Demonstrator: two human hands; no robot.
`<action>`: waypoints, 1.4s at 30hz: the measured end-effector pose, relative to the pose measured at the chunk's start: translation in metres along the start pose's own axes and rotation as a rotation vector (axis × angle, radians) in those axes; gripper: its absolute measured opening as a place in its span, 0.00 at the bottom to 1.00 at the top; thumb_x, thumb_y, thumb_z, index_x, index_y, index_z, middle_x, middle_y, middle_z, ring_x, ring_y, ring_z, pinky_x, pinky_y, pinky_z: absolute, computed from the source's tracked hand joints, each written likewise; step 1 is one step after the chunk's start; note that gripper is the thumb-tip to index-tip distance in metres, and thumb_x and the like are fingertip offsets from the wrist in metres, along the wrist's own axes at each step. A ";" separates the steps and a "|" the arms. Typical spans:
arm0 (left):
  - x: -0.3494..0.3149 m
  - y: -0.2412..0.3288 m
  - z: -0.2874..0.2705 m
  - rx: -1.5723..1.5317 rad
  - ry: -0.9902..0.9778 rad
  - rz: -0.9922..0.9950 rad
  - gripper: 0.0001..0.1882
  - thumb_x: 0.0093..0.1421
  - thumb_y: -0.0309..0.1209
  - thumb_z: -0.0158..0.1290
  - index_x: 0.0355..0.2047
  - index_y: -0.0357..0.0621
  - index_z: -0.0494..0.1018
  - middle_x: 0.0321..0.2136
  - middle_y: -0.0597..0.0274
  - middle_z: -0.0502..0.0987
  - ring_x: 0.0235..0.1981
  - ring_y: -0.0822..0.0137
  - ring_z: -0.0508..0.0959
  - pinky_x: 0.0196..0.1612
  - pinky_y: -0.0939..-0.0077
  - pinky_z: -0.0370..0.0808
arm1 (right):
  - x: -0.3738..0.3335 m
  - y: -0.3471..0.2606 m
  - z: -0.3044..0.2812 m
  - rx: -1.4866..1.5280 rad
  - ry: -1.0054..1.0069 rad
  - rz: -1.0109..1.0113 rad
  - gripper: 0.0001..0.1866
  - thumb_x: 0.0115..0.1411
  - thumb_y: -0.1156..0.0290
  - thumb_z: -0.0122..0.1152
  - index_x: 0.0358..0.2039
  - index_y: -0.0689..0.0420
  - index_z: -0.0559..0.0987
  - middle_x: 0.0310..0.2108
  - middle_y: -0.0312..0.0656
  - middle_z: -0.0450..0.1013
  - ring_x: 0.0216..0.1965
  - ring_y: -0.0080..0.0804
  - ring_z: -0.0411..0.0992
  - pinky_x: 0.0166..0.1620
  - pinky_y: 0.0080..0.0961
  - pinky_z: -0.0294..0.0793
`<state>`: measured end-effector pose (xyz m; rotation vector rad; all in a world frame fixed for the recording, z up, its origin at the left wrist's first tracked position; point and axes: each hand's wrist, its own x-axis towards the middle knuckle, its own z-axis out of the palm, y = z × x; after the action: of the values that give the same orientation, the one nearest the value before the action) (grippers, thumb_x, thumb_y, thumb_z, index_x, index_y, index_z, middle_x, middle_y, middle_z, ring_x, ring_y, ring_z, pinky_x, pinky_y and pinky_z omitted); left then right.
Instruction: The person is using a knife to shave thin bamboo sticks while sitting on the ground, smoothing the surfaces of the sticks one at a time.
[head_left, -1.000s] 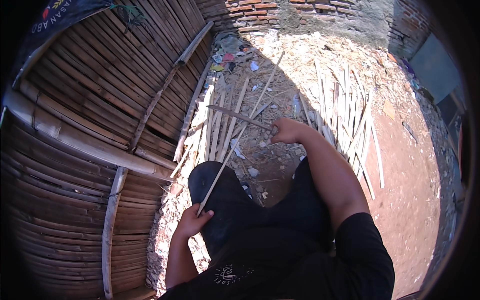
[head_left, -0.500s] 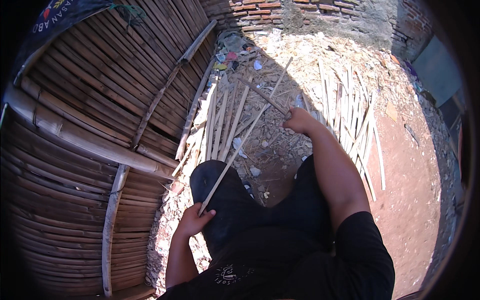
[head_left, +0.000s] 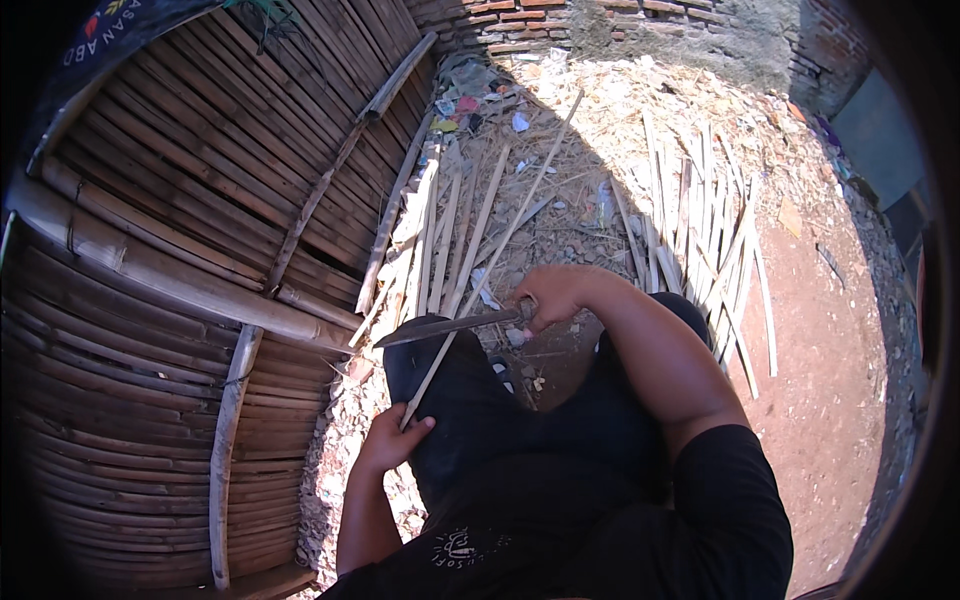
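My left hand (head_left: pixel 393 440) is closed round the near end of a long, thin bamboo strip (head_left: pixel 520 218), beside my left thigh. The strip slants up and away to the right over my left knee, its far end above the littered ground. In my closed right hand (head_left: pixel 553 296), in front of my knees, is the handle of a machete (head_left: pixel 450 326). Its dark blade points left and crosses the strip above my left knee; whether the edge touches the strip I cannot tell.
Several bamboo strips (head_left: pixel 437 235) lie along the slatted bamboo wall (head_left: pixel 170 200) at left. A looser pile of strips (head_left: pixel 700 240) lies at right on sunlit dirt. Shavings, rubble and scraps cover the ground up to a brick wall (head_left: pixel 520 22) at the back.
My right hand has come nearer and to the left, and the machete blade has swung down from the strip's middle to its part over my knee. My left hand has stayed put.
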<state>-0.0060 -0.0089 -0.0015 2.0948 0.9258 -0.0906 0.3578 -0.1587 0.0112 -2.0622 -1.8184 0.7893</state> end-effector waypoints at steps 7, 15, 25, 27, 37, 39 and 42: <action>0.005 0.005 -0.003 -0.054 -0.064 -0.035 0.20 0.58 0.43 0.65 0.24 0.43 0.68 0.18 0.69 0.67 0.22 0.75 0.66 0.26 0.75 0.66 | -0.027 0.075 -0.037 0.331 0.446 0.537 0.37 0.48 0.49 0.70 0.49 0.68 0.77 0.43 0.59 0.77 0.48 0.54 0.76 0.52 0.41 0.73; 0.006 -0.002 0.000 -0.108 -0.045 0.000 0.19 0.57 0.42 0.65 0.25 0.43 0.69 0.19 0.70 0.67 0.22 0.75 0.66 0.26 0.75 0.65 | -0.004 0.021 -0.001 -0.020 0.106 0.096 0.30 0.49 0.52 0.71 0.48 0.59 0.79 0.40 0.56 0.78 0.46 0.53 0.76 0.50 0.44 0.73; -0.007 -0.001 0.006 0.021 0.052 0.053 0.20 0.56 0.42 0.66 0.25 0.41 0.69 0.17 0.67 0.70 0.21 0.74 0.69 0.26 0.74 0.68 | -0.018 0.069 -0.029 0.170 0.401 0.357 0.33 0.49 0.52 0.73 0.50 0.61 0.78 0.41 0.55 0.78 0.45 0.50 0.76 0.49 0.39 0.73; -0.011 -0.007 0.004 0.060 0.040 0.055 0.20 0.56 0.42 0.66 0.25 0.41 0.70 0.17 0.67 0.70 0.21 0.74 0.70 0.26 0.73 0.68 | -0.027 0.083 -0.033 0.283 0.558 0.468 0.34 0.49 0.52 0.72 0.51 0.63 0.77 0.43 0.56 0.77 0.46 0.51 0.76 0.50 0.39 0.73; -0.051 -0.079 0.019 -0.066 0.107 0.067 0.15 0.62 0.39 0.61 0.33 0.36 0.75 0.17 0.67 0.73 0.19 0.76 0.71 0.25 0.77 0.68 | -0.006 -0.010 -0.007 -0.036 -0.035 0.030 0.29 0.47 0.52 0.72 0.47 0.55 0.80 0.40 0.52 0.78 0.47 0.53 0.76 0.50 0.44 0.73; -0.049 -0.108 0.023 -0.067 0.148 0.126 0.16 0.66 0.40 0.56 0.36 0.36 0.76 0.16 0.64 0.73 0.19 0.74 0.71 0.25 0.74 0.69 | -0.006 -0.020 -0.010 -0.050 -0.050 -0.049 0.28 0.47 0.52 0.72 0.45 0.56 0.81 0.39 0.52 0.78 0.45 0.53 0.76 0.49 0.44 0.73; -0.043 -0.122 0.029 -0.022 0.154 0.138 0.17 0.67 0.40 0.53 0.38 0.35 0.76 0.15 0.62 0.72 0.18 0.72 0.71 0.24 0.72 0.68 | -0.011 0.016 -0.016 0.044 0.044 0.032 0.28 0.47 0.52 0.72 0.45 0.57 0.81 0.40 0.53 0.78 0.44 0.52 0.76 0.48 0.43 0.74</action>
<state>-0.1089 -0.0073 -0.0855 2.1617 0.8652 0.1538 0.3794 -0.1700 0.0173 -2.0699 -1.7337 0.7790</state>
